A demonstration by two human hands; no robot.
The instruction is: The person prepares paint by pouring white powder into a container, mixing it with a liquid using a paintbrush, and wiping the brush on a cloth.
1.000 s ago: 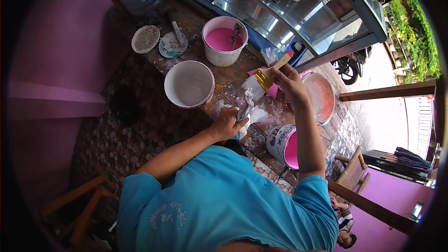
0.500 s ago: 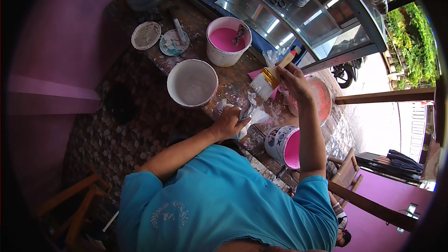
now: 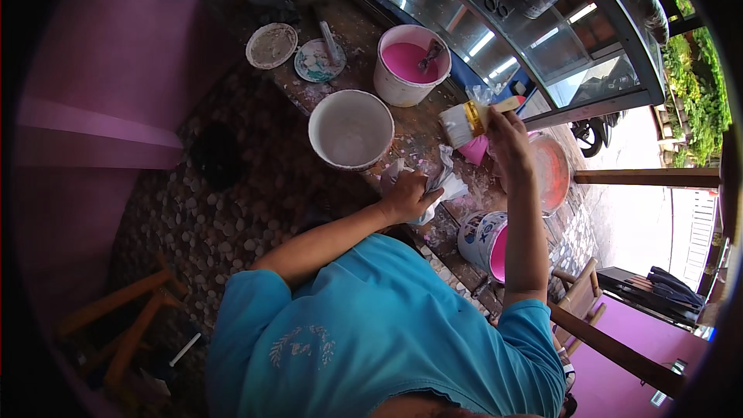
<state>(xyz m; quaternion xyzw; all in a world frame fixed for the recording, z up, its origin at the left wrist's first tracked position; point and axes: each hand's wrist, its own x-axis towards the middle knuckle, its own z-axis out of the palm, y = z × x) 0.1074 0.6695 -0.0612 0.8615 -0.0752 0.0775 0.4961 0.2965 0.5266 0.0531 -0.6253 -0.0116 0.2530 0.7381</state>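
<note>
My right hand point(image 3: 509, 139) is closed round the handle of a wide paintbrush point(image 3: 458, 125). The white bristles point left, over the workbench beside a bright pink piece of plastic point(image 3: 470, 152). Lower down, my left hand point(image 3: 404, 195) grips a crumpled white plastic wrapper point(image 3: 446, 192) near the bench edge. Just above that hand stands a white bucket point(image 3: 325, 120) with pale, bare inner walls. Behind it, a second white bucket point(image 3: 396, 93) holds pink paint, and a paint-smeared tool point(image 3: 430, 54) leans inside.
Two paint-crusted lids, a grey one point(image 3: 271, 45) and a teal-stained one point(image 3: 309, 70), lie at the far left. Near my right forearm are a pink-filled paint can point(image 3: 474, 234) and a reddish round tub point(image 3: 556, 174). A glass display case point(image 3: 542, 50) borders the bench's far side.
The paintbrush has swung from slanting downward to nearly level, its bristles now facing left. My left hand keeps its hold on the wrapper. The whole view has shifted, so things appear farther right.
</note>
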